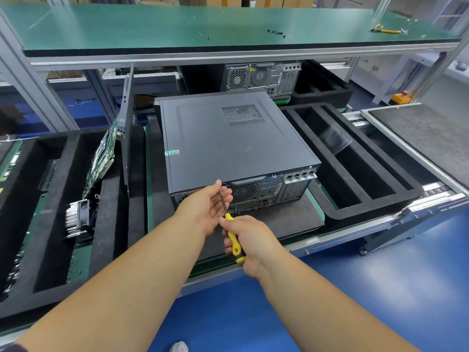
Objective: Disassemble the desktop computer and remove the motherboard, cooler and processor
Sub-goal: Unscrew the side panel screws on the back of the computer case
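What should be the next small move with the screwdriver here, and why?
Probably turn the screwdriver that the right hand grips, while the left hand steadies its shaft: its tip meets the computer case rear edge, and the cover is still on.

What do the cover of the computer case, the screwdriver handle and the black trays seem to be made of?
Computer case cover: probably painted sheet metal, matte dark grey, with a punched vent grid and fine scratches.
Screwdriver handle: looks like moulded plastic, glossy yellow with black parts.
Black trays: apparently foam, dull, with thick soft-looking walls.
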A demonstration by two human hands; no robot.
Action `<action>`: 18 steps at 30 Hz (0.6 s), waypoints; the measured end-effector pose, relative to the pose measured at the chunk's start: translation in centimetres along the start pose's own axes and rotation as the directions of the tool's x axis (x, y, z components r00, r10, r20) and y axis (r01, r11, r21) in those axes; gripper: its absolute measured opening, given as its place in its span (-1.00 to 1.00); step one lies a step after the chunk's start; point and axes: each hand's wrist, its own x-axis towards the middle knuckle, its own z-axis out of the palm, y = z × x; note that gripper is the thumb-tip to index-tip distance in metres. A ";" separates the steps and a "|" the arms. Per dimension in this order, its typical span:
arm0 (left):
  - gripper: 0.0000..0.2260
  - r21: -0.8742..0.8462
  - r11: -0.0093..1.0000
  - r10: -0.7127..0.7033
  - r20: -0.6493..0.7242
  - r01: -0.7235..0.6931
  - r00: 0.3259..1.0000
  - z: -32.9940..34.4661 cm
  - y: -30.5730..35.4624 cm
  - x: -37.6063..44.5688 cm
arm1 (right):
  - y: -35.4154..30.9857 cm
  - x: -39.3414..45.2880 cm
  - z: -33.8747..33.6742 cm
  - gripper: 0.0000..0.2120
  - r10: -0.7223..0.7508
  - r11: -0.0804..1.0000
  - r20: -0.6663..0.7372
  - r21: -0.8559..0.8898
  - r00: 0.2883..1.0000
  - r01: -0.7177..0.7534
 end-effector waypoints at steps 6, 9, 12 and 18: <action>-0.85 0.004 0.999 0.031 -0.017 -0.031 0.999 -0.1 -0.4 0.0 | -0.1 -0.1 -0.1 -0.83 0.087 0.983 0.041 0.156 0.995 -0.093; -0.84 0.007 0.999 0.044 -0.022 -0.044 0.999 -0.3 -0.5 -0.1 | -0.2 -0.2 -0.5 -0.79 0.120 0.975 0.046 0.185 0.992 -0.126; -0.85 0.003 0.998 0.063 -0.020 -0.063 0.998 -0.2 -0.7 -0.1 | -0.3 -0.1 -0.8 -0.82 0.094 0.986 0.047 0.134 0.994 -0.100; -0.80 -0.046 0.997 0.059 0.047 -0.057 0.997 0.0 -0.8 -0.2 | 0.6 0.4 -1.4 -0.85 -0.074 0.990 0.089 0.128 0.993 0.063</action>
